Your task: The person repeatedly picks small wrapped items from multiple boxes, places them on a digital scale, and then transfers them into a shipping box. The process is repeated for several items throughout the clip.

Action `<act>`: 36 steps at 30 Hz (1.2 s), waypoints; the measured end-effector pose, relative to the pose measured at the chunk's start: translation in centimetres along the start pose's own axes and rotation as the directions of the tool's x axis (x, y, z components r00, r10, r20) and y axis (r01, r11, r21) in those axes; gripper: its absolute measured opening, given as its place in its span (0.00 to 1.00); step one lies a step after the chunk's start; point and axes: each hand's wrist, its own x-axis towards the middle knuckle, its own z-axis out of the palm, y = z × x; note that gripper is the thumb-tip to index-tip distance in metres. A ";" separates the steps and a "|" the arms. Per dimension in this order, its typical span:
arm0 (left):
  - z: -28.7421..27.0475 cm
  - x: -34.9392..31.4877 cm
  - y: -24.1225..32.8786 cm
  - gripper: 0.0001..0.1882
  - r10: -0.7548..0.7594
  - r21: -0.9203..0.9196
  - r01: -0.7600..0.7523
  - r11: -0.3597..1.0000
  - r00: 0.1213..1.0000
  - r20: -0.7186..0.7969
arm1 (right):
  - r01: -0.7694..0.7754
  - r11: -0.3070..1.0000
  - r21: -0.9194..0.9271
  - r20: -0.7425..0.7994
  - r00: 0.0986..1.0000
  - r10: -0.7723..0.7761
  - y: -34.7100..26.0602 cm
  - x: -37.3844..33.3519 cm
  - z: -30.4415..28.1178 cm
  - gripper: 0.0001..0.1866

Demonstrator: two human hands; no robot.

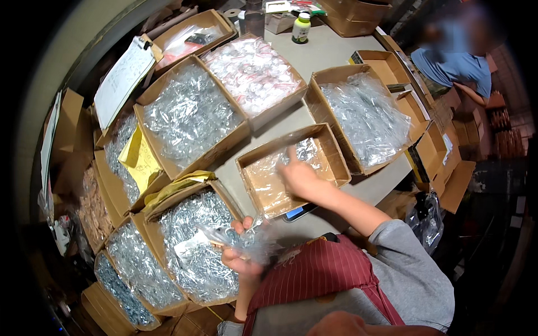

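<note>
The left hand [242, 262], at seven o'clock from the small cardboard box [332, 147], pinches some clear bags [263, 246] between its curled fingers, beside a box of metal parts [226, 197] at eight o'clock. The right hand [298, 178] is over the small box, near shiny plastic [307, 150]; it looks blurred, so I cannot tell whether its fingers pinch anything. White packets [246, 70] lie at eleven o'clock.
</note>
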 end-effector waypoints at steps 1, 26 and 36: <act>0.2 0.1 0.0 0.23 0.002 -0.010 -0.002 1.000 1.000 -0.016 | -0.007 0.998 -0.063 0.081 0.997 0.012 -1.1 -0.1 -0.1 0.19; -0.6 0.5 -0.1 0.22 -0.019 0.071 0.016 0.997 0.999 0.040 | -0.008 0.975 0.222 0.053 0.999 -0.004 1.4 -0.1 -0.9 0.33; -0.7 -0.6 0.8 0.24 -0.047 -0.026 0.048 0.999 0.998 0.037 | 0.049 -0.212 0.976 -0.029 0.995 0.097 4.4 -4.0 -7.5 0.30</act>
